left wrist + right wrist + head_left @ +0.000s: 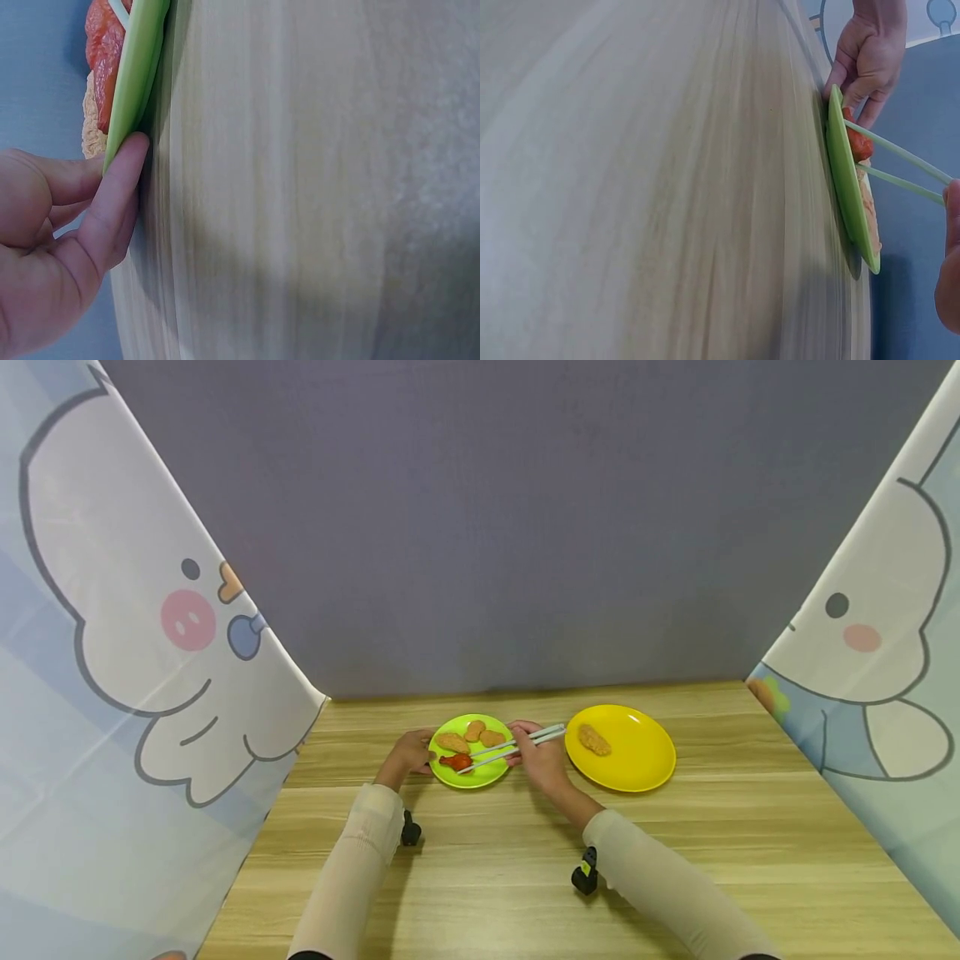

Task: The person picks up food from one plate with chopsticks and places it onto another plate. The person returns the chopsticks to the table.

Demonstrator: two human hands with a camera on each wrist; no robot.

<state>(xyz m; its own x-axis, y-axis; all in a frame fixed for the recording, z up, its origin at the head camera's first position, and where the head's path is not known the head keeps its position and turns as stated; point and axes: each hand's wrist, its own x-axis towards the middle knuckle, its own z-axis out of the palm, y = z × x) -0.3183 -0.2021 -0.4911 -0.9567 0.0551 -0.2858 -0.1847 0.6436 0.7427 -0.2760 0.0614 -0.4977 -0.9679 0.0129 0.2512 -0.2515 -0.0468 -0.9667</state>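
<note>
My left hand (412, 750) pinches the left rim of a green plate (471, 783), thumb above and fingers below in the left wrist view. On the plate lie a red chicken drumstick (454, 762) and several golden fried pieces, including a longer cutlet-like one (453, 743) and a rounded nugget (492, 738). My right hand (542, 762) grips a pair of pale chopsticks (487, 762) at the plate's right side. Their tips are spread, one on each side of the drumstick (860, 145) in the right wrist view.
To the right stands a yellow plate (637, 752) bearing one fried piece (594, 740) near its left side. Both plates are toward the back of the wooden table (495, 877). A grey wall (525, 527) rises behind, with cartoon-printed panels at either side.
</note>
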